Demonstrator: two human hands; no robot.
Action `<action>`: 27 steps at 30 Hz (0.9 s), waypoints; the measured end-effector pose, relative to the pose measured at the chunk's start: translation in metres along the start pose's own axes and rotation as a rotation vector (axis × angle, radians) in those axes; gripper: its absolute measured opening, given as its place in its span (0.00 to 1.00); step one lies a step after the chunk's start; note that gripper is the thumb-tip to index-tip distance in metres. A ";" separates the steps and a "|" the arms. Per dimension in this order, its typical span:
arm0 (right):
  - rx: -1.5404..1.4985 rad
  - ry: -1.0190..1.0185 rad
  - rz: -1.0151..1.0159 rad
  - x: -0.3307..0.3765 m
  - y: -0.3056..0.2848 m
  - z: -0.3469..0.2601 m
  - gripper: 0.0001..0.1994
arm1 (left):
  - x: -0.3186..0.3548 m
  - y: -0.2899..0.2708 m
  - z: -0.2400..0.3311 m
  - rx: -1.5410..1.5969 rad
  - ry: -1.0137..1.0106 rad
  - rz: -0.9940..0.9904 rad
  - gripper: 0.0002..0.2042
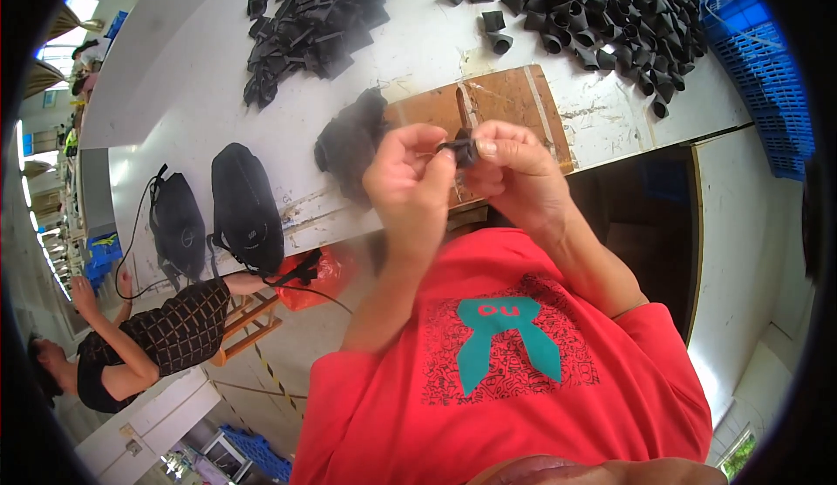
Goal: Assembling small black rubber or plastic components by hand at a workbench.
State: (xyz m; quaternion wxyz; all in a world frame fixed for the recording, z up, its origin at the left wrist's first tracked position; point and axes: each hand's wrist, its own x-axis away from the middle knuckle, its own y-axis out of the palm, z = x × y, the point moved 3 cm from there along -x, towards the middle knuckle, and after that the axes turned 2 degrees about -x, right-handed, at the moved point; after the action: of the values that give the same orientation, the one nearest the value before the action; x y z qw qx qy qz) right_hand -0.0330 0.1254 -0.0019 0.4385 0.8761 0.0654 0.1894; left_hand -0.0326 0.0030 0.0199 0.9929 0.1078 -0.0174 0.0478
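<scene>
Between my two hands, in front of my chest, is a small black folded piece, apparently of fabric or thin sheet. The thumb and fingers of my left hand pinch its left side. On its other side, my right hand grips it with thumb and forefinger. Beneath the hands lies a brown board at the table's near edge. A blurred black heap sits just left of the board. Farther off are a pile of flat black pieces and a pile of black pieces curled into short tubes.
Two black pouch-like bags with cords lie on the white table at left. Blue plastic crates stand at far right. A red plastic bag hangs below the table edge. Another person sits at lower left.
</scene>
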 end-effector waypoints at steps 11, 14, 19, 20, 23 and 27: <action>0.655 -0.092 -0.173 -0.035 0.038 -0.054 0.15 | -0.033 0.006 0.009 1.057 -0.548 -0.401 0.09; 0.616 -0.103 -0.221 -0.042 0.007 -0.032 0.16 | -0.033 -0.003 -0.028 0.790 -0.461 -0.350 0.11; 1.015 -0.435 -0.021 -0.034 0.012 -0.045 0.14 | -0.033 0.010 -0.001 0.132 0.138 -0.127 0.16; 1.013 -0.435 -0.017 -0.031 0.012 -0.044 0.14 | -0.033 0.012 0.007 -0.048 0.380 -0.086 0.19; 1.225 -0.952 -0.038 -0.010 0.022 -0.054 0.15 | -0.038 0.008 0.021 -0.192 0.426 -0.197 0.15; 1.296 -1.006 -0.045 -0.003 0.037 -0.049 0.13 | -0.034 0.007 0.017 -0.017 0.372 -0.147 0.06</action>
State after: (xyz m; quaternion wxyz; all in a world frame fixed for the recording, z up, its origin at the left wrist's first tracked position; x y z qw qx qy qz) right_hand -0.0570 0.1384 0.0525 -0.1740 0.9343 -0.0250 -0.3101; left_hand -0.0678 0.0028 0.0366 0.9806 0.0895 0.1740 -0.0059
